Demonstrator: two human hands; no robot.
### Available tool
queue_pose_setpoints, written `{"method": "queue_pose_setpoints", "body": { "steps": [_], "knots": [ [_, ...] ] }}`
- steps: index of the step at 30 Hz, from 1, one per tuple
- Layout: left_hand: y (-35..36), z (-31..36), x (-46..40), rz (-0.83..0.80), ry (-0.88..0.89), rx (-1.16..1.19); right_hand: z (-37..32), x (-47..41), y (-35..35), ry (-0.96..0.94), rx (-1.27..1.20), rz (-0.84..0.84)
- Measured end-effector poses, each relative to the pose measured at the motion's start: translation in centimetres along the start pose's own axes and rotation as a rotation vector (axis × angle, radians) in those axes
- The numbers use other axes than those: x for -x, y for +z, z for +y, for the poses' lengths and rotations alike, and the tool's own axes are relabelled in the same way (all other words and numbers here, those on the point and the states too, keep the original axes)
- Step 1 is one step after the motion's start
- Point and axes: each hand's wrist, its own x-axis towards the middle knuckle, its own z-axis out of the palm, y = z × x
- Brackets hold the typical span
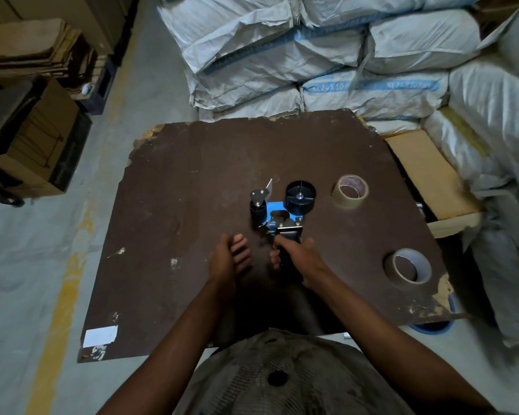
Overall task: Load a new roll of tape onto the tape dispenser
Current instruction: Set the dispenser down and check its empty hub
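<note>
Brown board (192, 181) (dispenser (282, 205), two rolls (350, 191))

A dark brown board (192, 211) with chipped, ragged edges serves as the worktop, and a white label (100, 336) is stuck at its near left corner. Behind it, white woven sacks (312, 55) are stacked high, with more along the right. Cardboard boxes (33, 145) and flattened cartons (27, 46) stand on the left. A worn yellow stripe (63, 283) runs down the grey concrete floor (27, 250).
</note>
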Motion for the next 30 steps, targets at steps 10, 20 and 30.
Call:
{"method": "queue_pose_setpoints", "body": {
  "steps": [10, 20, 30],
  "knots": [
    [-1.3, -2.4, -3.0, -0.107, -0.008, 0.03, 4.7, -3.5, -2.2, 0.023, 0.185, 0.031],
    [1.5, -1.1, -2.1, -0.063, 0.014, 0.044, 5.4, -5.6, -4.5, 0.127, 0.201, -0.128],
    [3.8, 0.5, -1.0, -0.121, 0.076, -0.045, -2.1, -7.9, -11.7, 0.09, 0.415, 0.113]
  ]
}}
